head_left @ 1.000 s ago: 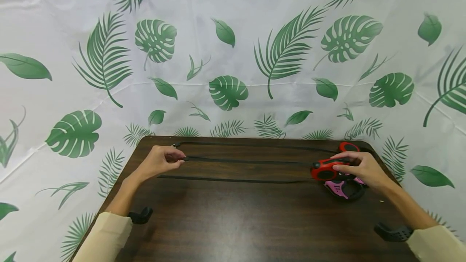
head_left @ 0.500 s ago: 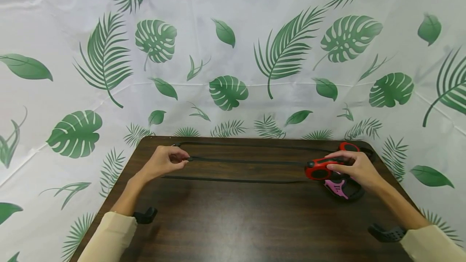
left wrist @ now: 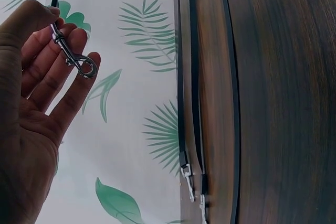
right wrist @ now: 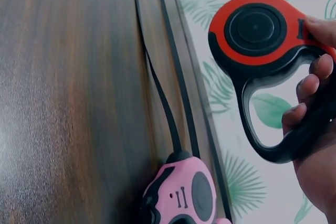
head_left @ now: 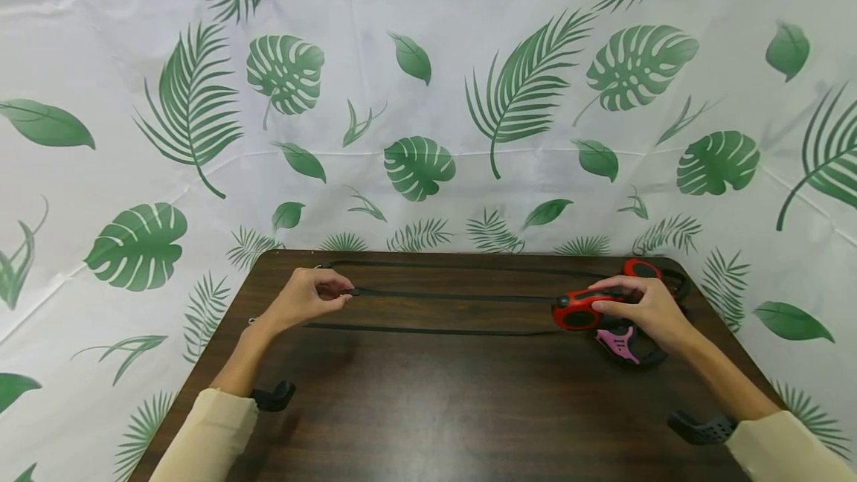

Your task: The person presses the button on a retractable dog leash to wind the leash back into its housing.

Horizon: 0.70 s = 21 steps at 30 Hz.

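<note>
My right hand (head_left: 652, 311) grips the black handle of a red and black retractable dog leash (right wrist: 256, 27), with the thumb by its button in the right wrist view. A dark cord (head_left: 455, 296) runs leftward from the leash over the table. At its other end my left hand (head_left: 309, 296) pinches the cord between thumb and fingers. From that pinch a metal snap hook (left wrist: 73, 56) hangs across the fingers in the left wrist view. Close by the right hand lies a pink and black retractable leash (right wrist: 181, 198), partly hidden in the head view.
Another red retractable leash (head_left: 641, 268) lies at the table's back right corner. Two pulled-out straps lie along the brown table (head_left: 428, 393), ending in metal clips (left wrist: 188, 182) at the left. A leaf-print cloth (head_left: 428, 95) hangs behind the table.
My right hand has moved left with the red leash, and my left hand has shifted slightly right with the cord end. The gap between the hands has narrowed.
</note>
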Each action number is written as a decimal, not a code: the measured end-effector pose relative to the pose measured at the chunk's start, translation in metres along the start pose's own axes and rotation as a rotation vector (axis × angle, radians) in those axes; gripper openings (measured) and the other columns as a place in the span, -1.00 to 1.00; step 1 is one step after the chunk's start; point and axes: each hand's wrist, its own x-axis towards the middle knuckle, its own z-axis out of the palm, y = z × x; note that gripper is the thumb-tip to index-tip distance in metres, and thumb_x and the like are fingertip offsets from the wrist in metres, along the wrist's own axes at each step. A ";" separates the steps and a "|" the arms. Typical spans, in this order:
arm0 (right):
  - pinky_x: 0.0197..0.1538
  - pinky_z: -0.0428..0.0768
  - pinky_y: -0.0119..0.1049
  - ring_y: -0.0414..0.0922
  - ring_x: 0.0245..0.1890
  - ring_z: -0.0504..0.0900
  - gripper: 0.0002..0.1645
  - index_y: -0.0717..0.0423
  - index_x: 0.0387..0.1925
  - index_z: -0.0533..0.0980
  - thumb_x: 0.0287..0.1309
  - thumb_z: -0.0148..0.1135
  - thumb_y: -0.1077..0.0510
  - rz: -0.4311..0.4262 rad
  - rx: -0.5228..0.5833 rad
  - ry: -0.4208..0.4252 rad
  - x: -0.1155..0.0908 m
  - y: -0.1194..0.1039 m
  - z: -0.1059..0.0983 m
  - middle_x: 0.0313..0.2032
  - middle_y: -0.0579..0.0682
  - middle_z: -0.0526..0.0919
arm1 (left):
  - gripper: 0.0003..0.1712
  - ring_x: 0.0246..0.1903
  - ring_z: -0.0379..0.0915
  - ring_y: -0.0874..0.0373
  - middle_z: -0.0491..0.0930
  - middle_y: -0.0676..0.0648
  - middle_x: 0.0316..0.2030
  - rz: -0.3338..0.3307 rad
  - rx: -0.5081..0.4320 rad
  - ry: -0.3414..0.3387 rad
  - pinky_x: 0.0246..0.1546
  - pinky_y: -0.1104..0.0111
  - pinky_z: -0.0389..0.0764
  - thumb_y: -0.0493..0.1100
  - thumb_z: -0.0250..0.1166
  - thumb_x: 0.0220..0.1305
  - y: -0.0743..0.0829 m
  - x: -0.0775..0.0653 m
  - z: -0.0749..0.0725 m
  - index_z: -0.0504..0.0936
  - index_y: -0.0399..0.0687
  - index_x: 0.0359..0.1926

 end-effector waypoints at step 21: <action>-0.60 0.51 -0.25 0.01 -0.49 0.65 -0.63 0.07 0.10 0.72 0.30 0.51 0.09 0.025 0.101 -0.007 0.003 -0.014 0.023 -0.24 -0.05 0.82 | -0.83 -0.39 0.73 0.22 0.80 -0.21 -0.33 0.040 -0.039 0.005 -0.36 -0.03 0.78 -0.49 0.50 0.15 0.005 0.007 0.017 0.78 -0.31 -0.22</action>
